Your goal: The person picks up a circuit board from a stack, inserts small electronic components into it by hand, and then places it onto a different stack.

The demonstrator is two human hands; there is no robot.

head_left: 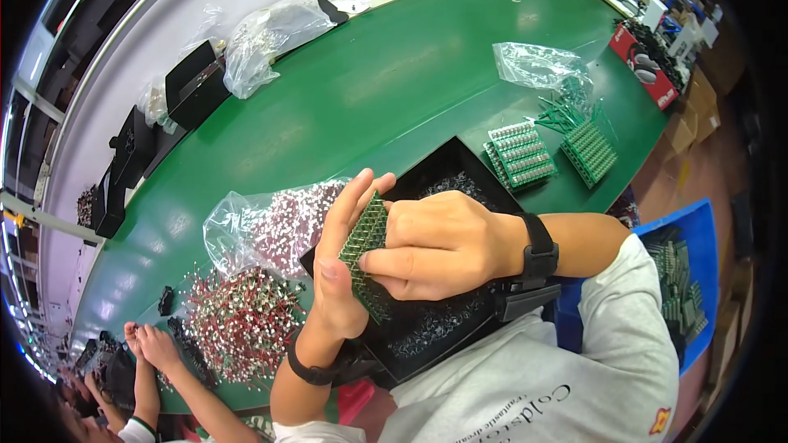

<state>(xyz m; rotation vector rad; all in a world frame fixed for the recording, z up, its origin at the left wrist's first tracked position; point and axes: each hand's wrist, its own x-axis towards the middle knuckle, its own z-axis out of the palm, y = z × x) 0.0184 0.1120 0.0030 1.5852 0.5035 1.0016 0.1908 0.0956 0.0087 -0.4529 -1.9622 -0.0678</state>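
My left hand (332,279) is closed around the edges of a green circuit board panel (364,238), tilted up on its side, with rows of small parts across its face. Against that face press the curled fingers of my right hand (447,246); whatever they may pinch is hidden. Both hands are over a black tray (447,162) with many small dark pieces (439,328) scattered inside. Left of the tray lies a clear plastic bag (287,226) of small white-tipped parts. Nearer me is a heap of red and black wires with white connectors (242,324).
Stacked green board panels (521,154) and another panel (589,153) lie right of the tray, below a clear bag (538,66). A blue bin (706,234) of boards stands at my right. Another person's hands (152,343) work at the left. Black boxes (197,86) line the far edge.
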